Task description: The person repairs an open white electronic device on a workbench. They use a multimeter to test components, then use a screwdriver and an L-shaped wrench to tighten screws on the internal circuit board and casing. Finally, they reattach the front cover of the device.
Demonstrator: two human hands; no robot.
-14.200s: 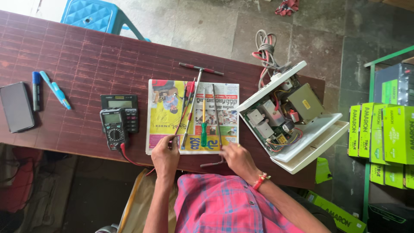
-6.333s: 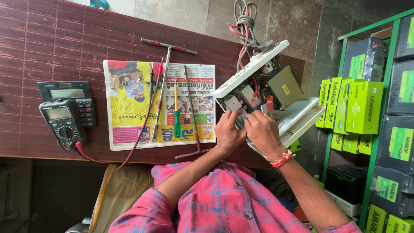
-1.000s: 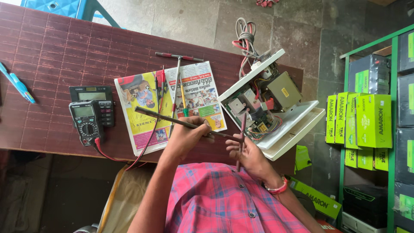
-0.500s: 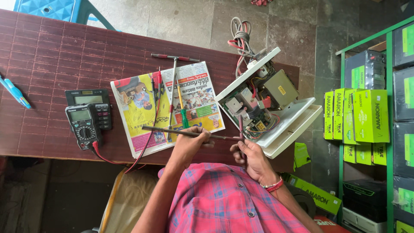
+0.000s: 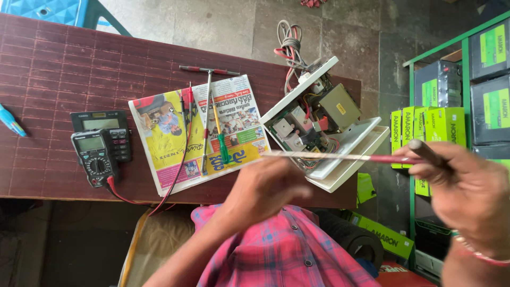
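My right hand [image 5: 467, 196] is raised at the right and grips the dark handle end of a long thin tool [image 5: 340, 157] with a red section. The shaft runs left, level, in front of an opened white electrical unit [image 5: 348, 146] with a circuit board and a grey metal block inside. My left hand [image 5: 265, 191], blurred, hovers with curled fingers just below the tool's tip, over the table's front edge. Whether it touches the tip is unclear.
On the brown table [image 5: 64, 69] lie a newspaper [image 5: 164, 138] with a green-handled screwdriver [image 5: 220, 135], a T-handled tool [image 5: 207, 72] and red probe leads [image 5: 186, 106]. Left of it are a multimeter [image 5: 95, 157], a calculator [image 5: 101, 122] and a blue pen [image 5: 10, 122]. Green shelves [image 5: 451, 106] with boxes stand right.
Both hands have risen toward the camera. The long tool has swung level; my right hand now grips its handle far right, and my left hand has slid below its tip.
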